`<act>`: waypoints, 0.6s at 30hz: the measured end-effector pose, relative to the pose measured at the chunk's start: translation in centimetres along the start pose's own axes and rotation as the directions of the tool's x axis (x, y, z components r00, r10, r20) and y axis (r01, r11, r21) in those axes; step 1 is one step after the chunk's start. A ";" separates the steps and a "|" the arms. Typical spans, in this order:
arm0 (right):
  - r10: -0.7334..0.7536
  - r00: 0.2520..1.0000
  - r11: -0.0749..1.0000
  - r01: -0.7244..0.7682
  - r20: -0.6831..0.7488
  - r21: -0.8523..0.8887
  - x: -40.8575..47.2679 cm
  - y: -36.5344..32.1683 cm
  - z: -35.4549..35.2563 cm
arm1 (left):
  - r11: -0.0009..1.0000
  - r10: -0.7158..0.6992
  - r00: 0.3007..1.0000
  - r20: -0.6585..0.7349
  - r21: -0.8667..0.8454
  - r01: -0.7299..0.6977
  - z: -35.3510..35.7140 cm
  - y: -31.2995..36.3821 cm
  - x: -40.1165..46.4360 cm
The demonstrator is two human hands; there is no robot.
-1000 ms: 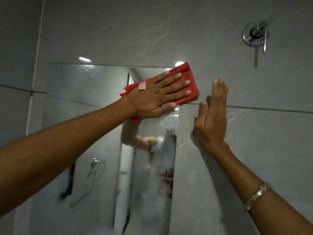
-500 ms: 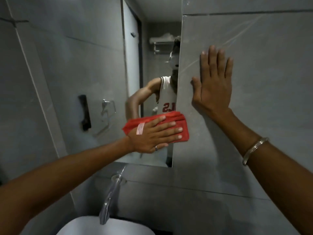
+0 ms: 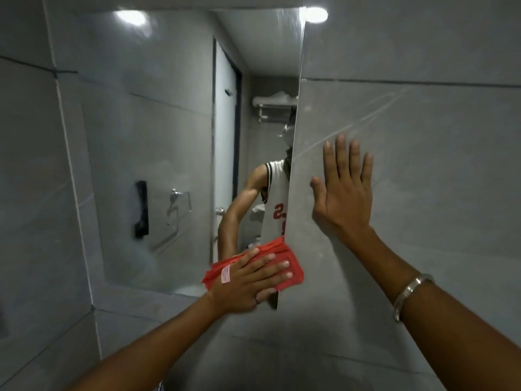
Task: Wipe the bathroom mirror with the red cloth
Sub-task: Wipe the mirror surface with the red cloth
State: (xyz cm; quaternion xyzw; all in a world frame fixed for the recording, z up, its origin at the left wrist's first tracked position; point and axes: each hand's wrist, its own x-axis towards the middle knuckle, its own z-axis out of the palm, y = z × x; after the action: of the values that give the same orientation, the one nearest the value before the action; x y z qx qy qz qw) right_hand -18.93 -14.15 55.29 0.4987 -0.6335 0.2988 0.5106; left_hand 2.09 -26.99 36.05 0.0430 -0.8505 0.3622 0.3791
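Grey tiled wall (image 3: 31,193) at far left, meeting the bathroom mirror (image 3: 169,136), whose glass reflects a black wall fitting, a chrome holder, a doorway and a person in a white jersey. Left hand (image 3: 248,280), fingers spread flat, presses the red cloth (image 3: 293,268) against the mirror's lower right corner; the cloth overlaps the mirror's right edge, and a white label lies on the back of the hand. Right hand (image 3: 342,193), open with palm flat and grasping nothing, rests on the tiled wall just right of the mirror's edge. Metal bracelet (image 3: 408,292) circles the right wrist
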 end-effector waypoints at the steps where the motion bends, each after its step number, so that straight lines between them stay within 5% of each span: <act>1: -0.014 1.000 1.000 0.014 0.003 0.024 0.3 0.3 -0.3 | 0.999 -0.037 0.999 -0.024 0.021 0.037 -0.6 -1.2 1.8; 10: 0.012 0.994 0.986 0.006 -0.112 0.165 10.2 2.2 -5.0 | 0.921 -0.384 0.900 -0.205 -0.015 0.389 -12.4 -14.7 23.9; 18: -0.043 0.988 0.975 0.074 -0.148 0.209 16.4 -2.1 -6.2 | 0.933 -0.348 0.917 -0.196 0.026 0.359 -16.9 -22.3 28.5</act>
State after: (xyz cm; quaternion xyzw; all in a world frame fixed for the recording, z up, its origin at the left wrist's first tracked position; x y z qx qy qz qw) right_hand -14.47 -14.65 72.41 0.5465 -0.5446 0.3849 0.5065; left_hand 0.02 -26.67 75.93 0.1732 -0.7775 0.3161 0.5153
